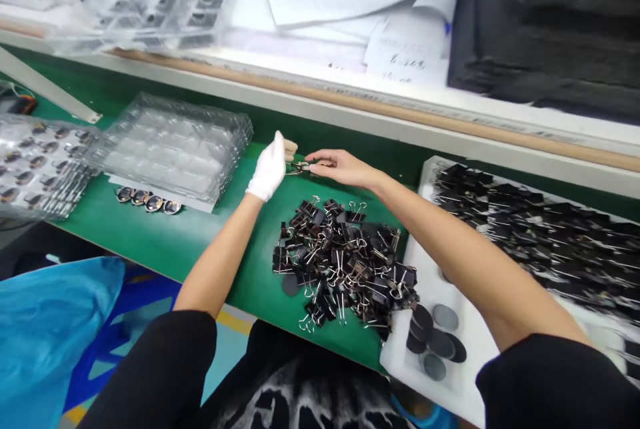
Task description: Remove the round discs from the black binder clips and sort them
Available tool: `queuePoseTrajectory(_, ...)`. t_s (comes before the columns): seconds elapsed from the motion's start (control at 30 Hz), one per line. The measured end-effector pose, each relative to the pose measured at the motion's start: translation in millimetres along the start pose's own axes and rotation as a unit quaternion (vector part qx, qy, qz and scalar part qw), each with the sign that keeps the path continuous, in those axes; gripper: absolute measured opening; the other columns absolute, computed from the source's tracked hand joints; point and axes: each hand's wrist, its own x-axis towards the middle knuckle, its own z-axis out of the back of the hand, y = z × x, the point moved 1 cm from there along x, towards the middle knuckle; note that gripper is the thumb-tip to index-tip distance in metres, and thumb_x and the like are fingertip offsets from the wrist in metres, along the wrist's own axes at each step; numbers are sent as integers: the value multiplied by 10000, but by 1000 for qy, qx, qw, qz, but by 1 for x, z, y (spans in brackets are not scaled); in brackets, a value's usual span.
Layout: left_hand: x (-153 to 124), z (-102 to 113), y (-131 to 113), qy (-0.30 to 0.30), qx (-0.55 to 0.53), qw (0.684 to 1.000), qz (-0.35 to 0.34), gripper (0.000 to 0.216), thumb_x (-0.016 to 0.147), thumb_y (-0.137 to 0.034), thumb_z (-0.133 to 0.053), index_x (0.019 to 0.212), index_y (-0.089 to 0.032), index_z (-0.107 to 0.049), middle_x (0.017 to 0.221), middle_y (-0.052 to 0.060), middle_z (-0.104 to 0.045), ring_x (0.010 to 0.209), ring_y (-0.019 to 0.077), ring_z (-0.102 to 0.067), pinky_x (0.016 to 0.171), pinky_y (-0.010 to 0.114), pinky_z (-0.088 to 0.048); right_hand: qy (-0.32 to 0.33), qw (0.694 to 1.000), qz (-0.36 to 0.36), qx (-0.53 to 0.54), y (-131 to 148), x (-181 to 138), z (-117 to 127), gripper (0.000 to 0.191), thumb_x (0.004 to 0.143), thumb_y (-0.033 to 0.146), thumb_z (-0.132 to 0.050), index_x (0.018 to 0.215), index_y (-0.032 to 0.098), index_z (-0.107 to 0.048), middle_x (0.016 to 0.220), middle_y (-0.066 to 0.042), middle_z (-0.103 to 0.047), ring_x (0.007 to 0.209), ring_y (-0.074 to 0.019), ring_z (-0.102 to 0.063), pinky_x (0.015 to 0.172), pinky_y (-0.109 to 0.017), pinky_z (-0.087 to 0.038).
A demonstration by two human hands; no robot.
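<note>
My left hand (270, 167), in a white glove, is at the back of the green bench with its fingers closed. Across from it, my bare right hand (343, 169) has its thumb and fingers bent together. Thin shiny metal parts (299, 167) show in the small gap between the hands; what they belong to is mostly hidden by the fingers. Just in front of both hands lies a loose heap of black binder clips (345, 259) with silver wire handles. A dark round disc (290, 284) lies at the heap's left edge.
At right, a white foam tray (400, 349) bears dark discs (440, 342) and rows of black clips (540, 235). Clear plastic trays (170, 142) are stacked at left, by several round shiny pieces (154, 203). A shelf edge (300, 99) runs behind the hands.
</note>
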Motion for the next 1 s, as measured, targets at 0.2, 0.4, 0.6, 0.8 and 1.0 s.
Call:
queuePoseTrajectory(0.2, -59, 19, -37, 66, 233, 959, -148, 411, 1047, -400, -394, 1118, -126, -692, 772, 92, -707, 758, 212, -699, 780, 321, -526, 53, 963, -170, 203, 43, -72, -9, 458, 1090, 487, -370, 1150, 141, -664, 710, -76, -751, 658, -185, -728, 773, -313, -608)
queuePoseTrajectory(0.4, -105, 3, -77, 105, 316, 904, -270, 336, 1025, -254, -394, 1186, -117, -656, 792, 104, -723, 695, 203, -693, 676, 292, -491, -11, 974, -116, 195, 63, -164, -24, 508, 1011, 650, -462, 1130, 173, -592, 738, -63, -759, 672, -207, -730, 705, -327, -581)
queuePoseTrajectory(0.6, -168, -36, -115, 205, 272, 855, -391, 355, 1017, -238, -365, 919, -156, -696, 759, 105, -717, 681, 209, -683, 621, 298, -427, -185, 979, -74, 50, 49, -281, -52, 414, 806, 458, -811, 1049, 211, -585, 669, 61, -619, 599, -126, -562, 560, -224, -398)
queuePoseTrajectory(0.8, -211, -76, -160, 443, 71, 852, -271, 175, 902, -353, -614, 1000, -224, -679, 941, 13, -738, 820, 181, -679, 739, 292, -520, -342, 929, -106, 95, 31, -368, -88, 410, 786, 477, -811, 1015, 202, -613, 686, 50, -594, 601, -120, -513, 549, -223, -338)
queuePoseTrajectory(1.0, -229, -92, -191, 573, -1, 803, -164, 256, 820, -284, -683, 1067, -220, -707, 978, -6, -767, 814, 165, -697, 713, 257, -547, -340, 924, -136, 106, 46, -402, -94, 594, 742, 406, -857, 1175, 266, -475, 727, 53, -675, 617, -149, -559, 540, -219, -355)
